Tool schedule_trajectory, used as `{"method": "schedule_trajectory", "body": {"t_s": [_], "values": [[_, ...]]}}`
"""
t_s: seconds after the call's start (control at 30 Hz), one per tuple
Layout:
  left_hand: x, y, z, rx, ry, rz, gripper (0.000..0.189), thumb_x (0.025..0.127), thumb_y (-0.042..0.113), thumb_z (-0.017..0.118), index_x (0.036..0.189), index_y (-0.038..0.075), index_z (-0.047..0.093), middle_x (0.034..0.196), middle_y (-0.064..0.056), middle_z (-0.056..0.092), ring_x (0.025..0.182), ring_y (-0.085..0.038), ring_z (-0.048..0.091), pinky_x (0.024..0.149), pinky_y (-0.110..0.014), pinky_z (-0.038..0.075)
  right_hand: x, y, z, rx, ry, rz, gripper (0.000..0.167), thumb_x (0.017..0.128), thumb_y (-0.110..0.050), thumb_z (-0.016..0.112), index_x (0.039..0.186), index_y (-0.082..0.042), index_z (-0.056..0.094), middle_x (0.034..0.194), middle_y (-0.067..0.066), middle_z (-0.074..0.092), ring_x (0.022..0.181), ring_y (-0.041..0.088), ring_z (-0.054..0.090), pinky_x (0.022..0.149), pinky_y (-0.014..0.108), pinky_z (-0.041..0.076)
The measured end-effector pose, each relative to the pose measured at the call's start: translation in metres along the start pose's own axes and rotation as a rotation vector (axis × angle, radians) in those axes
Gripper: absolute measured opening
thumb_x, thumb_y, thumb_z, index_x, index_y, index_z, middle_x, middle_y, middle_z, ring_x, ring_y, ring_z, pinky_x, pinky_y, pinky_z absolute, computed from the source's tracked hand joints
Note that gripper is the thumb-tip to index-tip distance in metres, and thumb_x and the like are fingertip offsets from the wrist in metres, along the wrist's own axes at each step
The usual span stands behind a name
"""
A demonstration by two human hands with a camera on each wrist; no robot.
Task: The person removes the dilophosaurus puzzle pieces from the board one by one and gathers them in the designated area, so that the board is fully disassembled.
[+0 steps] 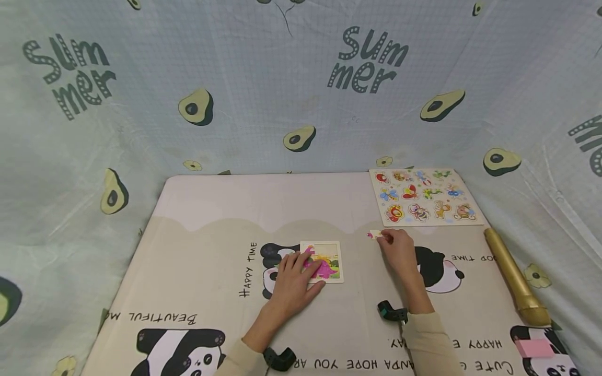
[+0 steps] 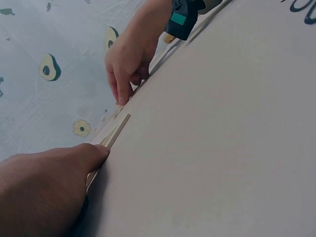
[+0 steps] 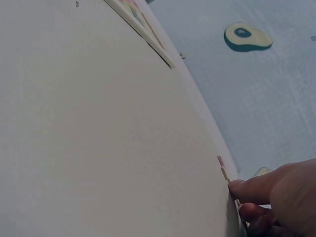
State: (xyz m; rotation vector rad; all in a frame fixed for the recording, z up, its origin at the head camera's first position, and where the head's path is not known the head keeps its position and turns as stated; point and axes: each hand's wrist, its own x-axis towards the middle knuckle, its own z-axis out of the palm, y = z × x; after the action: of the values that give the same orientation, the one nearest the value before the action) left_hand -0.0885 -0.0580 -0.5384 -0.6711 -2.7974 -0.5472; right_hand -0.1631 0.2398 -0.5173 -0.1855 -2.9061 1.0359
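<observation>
A small jigsaw puzzle (image 1: 339, 277) in a pale frame, with a pink dinosaur picture, lies in the middle of the table. My left hand (image 1: 295, 279) rests on its left side with fingers spread, covering part of the picture. In the left wrist view, the left thumb (image 2: 96, 154) touches the edge of the puzzle frame (image 2: 118, 132). To the right of the puzzle, my right hand (image 1: 398, 253) pinches a small puzzle piece (image 1: 373, 235), pale with some pink. The right wrist view shows this piece (image 3: 223, 168) edge-on at the fingertips.
At the back right lies a board (image 1: 425, 198) of colourful insect and animal pictures. A gold microphone-shaped object (image 1: 514, 277) lies along the right edge, with a pink block (image 1: 535, 349) nearer the front. A patterned curtain (image 1: 254, 104) hangs behind the table.
</observation>
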Motion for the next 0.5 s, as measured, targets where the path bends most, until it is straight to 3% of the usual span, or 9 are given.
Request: {"method": "schedule_trajectory", "body": {"t_s": [0.5], "values": [[0.000, -0.001, 0.000, 0.002, 0.013, 0.007, 0.048, 0.094, 0.050, 0.063, 0.134, 0.024, 0.065, 0.138, -0.007, 0.057, 0.131, -0.031, 0.050, 0.115, -0.057, 0.036, -0.002, -0.013, -0.001, 0.000, 0.022, -0.010, 0.037, 0.097, -0.020, 0.064, 0.125, 0.004, 0.064, 0.095, 0.015, 0.058, 0.086, 0.026, 0.051, 0.067, 0.027, 0.040]]}}
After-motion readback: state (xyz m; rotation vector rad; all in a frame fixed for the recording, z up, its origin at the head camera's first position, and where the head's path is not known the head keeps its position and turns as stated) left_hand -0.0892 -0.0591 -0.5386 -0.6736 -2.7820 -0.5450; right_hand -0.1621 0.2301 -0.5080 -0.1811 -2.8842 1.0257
